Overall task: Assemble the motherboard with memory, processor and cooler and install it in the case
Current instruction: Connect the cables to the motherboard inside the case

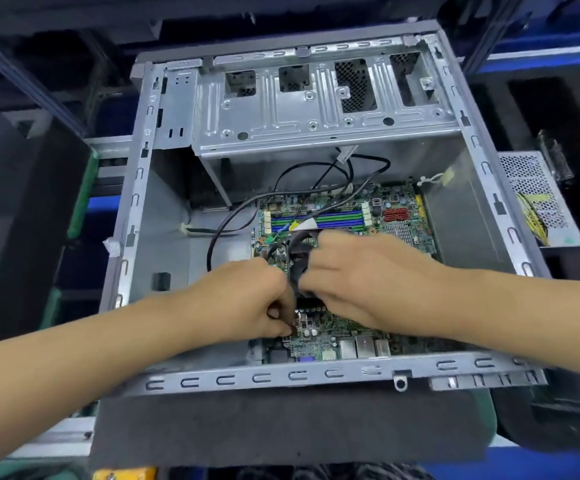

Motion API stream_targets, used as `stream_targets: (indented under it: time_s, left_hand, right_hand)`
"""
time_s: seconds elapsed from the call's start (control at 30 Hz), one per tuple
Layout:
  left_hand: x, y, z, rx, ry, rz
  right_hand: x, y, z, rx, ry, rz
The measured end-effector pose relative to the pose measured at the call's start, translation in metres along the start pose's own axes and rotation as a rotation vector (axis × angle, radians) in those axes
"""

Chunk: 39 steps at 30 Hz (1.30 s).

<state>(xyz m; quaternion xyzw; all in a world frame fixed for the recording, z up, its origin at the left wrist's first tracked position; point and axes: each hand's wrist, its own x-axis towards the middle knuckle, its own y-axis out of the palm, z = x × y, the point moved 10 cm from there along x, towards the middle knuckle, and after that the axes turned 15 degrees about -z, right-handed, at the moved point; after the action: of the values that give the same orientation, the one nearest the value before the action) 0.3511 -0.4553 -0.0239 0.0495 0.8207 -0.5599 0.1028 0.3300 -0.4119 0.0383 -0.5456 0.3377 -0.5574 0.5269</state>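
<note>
— Down inside the open case (164, 216), what lies on the floor of it?

— The motherboard (399, 216), flat in the right half, its near edge with the port block close against the case's near rim. Blue and green memory slots (337, 220) run across its far part, and I can't tell whether any stick is seated in them.

— And the cooler?

— The black cooler (300, 252) stands on the board about mid-way, just nearer than the slots. Both hands are on it, so most of it is hidden.

— How do the hands sit?

— The right hand (357, 282) comes in from the right, fingers curled over the top and near side of the cooler, gripping it. The left hand (247, 299) reaches in from the left with its fingers bent and pinched at the cooler's near left corner, right down at the board. Something small may be between the fingertips, but it is too blurred to name.

— Any wiring?

— Black cables (319, 174) loop from under the drive cage (316, 109) at the far side and trail down over the board's far edge; one long loop lies on the bare case floor to the left of the board.

— Outside the case?

— A perforated metal power supply (537, 192) with yellow wires sits just beyond the right wall. The case rests on a dark grey foam pad (281, 431) on the bench.
</note>
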Motion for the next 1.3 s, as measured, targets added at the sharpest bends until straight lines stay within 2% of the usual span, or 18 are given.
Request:
stream_targets:
  time_s: [0.07, 0.13, 0.2, 0.33, 1.0, 1.3]
  left_hand:
    - [-0.001, 0.001, 0.009, -0.036, -0.089, -0.027]
    - [-0.004, 0.002, 0.015, -0.061, -0.145, -0.027]
    - [-0.006, 0.003, 0.02, -0.11, -0.213, -0.01]
    - [-0.005, 0.003, 0.027, -0.19, -0.303, -0.003]
    - [-0.007, -0.01, 0.015, -0.15, -0.224, -0.126]
    - [-0.004, -0.009, 0.008, -0.206, -0.177, -0.104]
  right_hand:
    - [0.0, 0.005, -0.026, -0.115, 0.135, 0.001]
    - [-0.008, 0.027, -0.049, -0.186, 0.267, 0.164]
    - [-0.012, 0.041, -0.057, -0.167, 0.308, 0.223]
    - [-0.009, 0.05, -0.062, -0.05, 0.376, 0.232]
    - [-0.004, 0.046, -0.062, 0.002, 0.421, 0.249]
    - [-0.003, 0.044, -0.059, 0.01, 0.428, 0.228]
